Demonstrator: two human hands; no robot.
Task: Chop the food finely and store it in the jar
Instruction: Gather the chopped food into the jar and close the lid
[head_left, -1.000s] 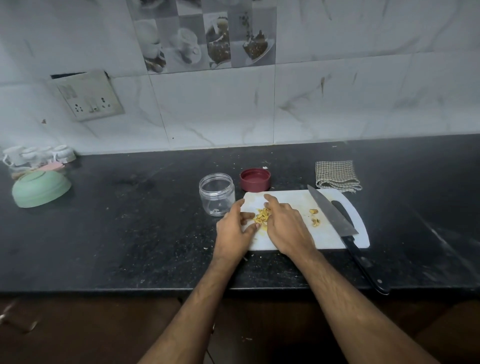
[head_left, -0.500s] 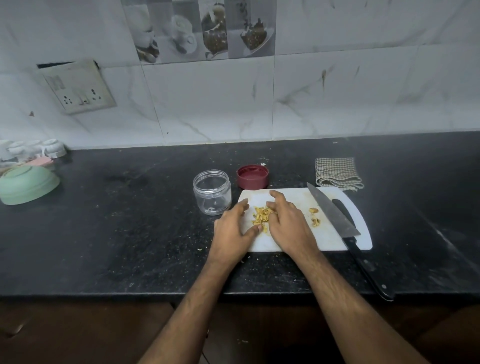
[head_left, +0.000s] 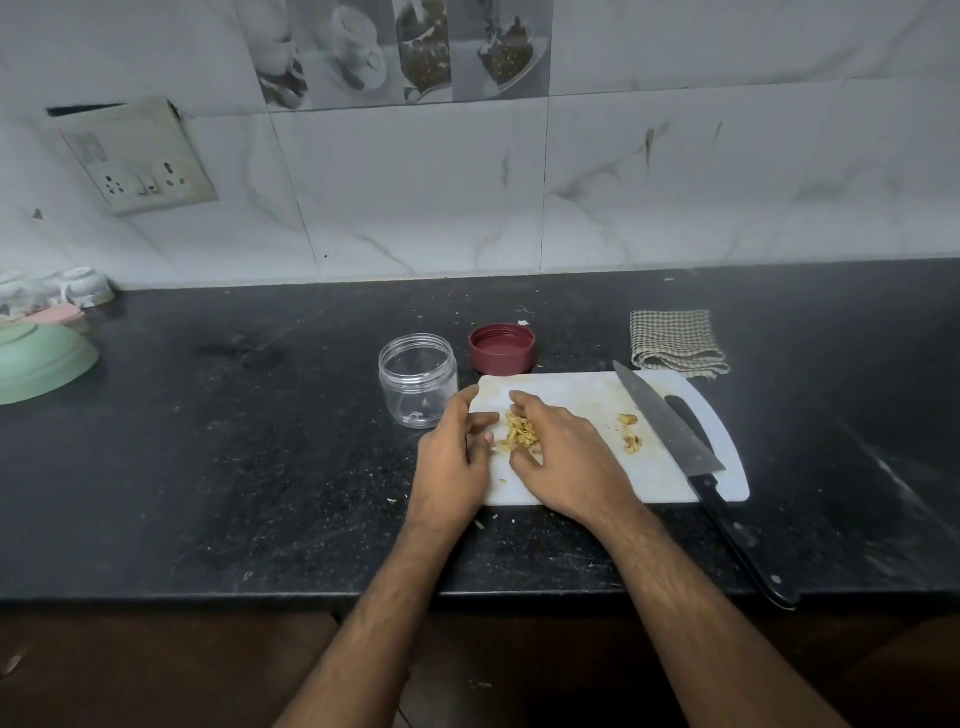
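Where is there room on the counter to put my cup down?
The widest bare patch of counter lies between the green bowl and the jar. Another lies right of the knife, below the folded cloth. It is crowded around the cutting board, where jar, lid and both hands gather.
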